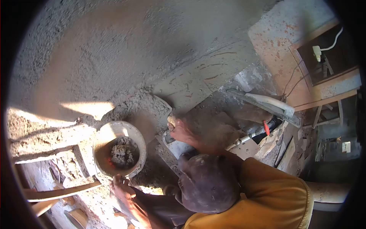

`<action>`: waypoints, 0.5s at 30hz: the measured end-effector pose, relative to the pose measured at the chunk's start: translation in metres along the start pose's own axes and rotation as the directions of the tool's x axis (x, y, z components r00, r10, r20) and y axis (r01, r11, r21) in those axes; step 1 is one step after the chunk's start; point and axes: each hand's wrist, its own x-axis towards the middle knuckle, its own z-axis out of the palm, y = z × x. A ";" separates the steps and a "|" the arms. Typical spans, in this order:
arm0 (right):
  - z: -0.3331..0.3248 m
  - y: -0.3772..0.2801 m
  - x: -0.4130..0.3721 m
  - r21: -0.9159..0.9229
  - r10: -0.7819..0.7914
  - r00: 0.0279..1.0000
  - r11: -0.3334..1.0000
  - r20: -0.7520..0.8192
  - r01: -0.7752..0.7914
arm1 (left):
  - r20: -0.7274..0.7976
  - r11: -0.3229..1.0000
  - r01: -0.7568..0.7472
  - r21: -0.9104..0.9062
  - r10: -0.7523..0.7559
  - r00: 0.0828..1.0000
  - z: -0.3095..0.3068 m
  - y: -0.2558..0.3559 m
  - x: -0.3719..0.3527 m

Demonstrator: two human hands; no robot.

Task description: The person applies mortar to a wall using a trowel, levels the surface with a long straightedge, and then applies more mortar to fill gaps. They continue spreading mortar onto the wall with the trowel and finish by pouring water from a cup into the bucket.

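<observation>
Neither of my own hands is in view. Below the camera bends a co-worker in a dark cap (209, 185) and a yellow shirt (267, 198). The co-worker's upper hand (183, 133) is closed around the pale, rounded handle (171, 121) of a tool. Beside that hand lies a rounded metal blade or pan (162, 108) carrying grey mortar. The co-worker's other hand (122, 187) touches the lower rim of a round bucket (140, 141). Wet mortar (124, 152) sits at the bottom of the bucket.
Grey plaster covers the wall (114, 49). A long float with a pale handle (270, 102) leans over rubble at right, near a pipe with a red valve handle (266, 128). A white plug on a cable (317, 53) hangs in a framed opening. Curved wood (65, 192) lies lower left.
</observation>
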 end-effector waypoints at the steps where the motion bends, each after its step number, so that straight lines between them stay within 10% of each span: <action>1: 0.000 -0.005 0.003 0.001 0.079 0.997 0.997 -0.009 -0.079 | -0.022 1.000 0.024 -0.019 -0.024 0.999 -0.020 0.002 0.001; 9: 0.009 0.036 0.000 -0.116 -0.168 0.964 0.982 -0.205 0.147 | -0.294 0.949 -0.114 -0.294 0.024 0.956 -0.027 0.092 -0.065; 13: 0.004 0.037 0.002 -0.131 -0.226 0.959 0.970 -0.170 0.206 | -0.425 0.921 -0.322 -0.218 0.208 0.881 -0.060 0.108 -0.077; 15: 0.005 0.039 0.004 -0.127 -0.198 0.970 0.975 -0.139 0.181 | -0.444 0.939 -0.298 0.174 0.345 0.827 -0.091 0.104 -0.079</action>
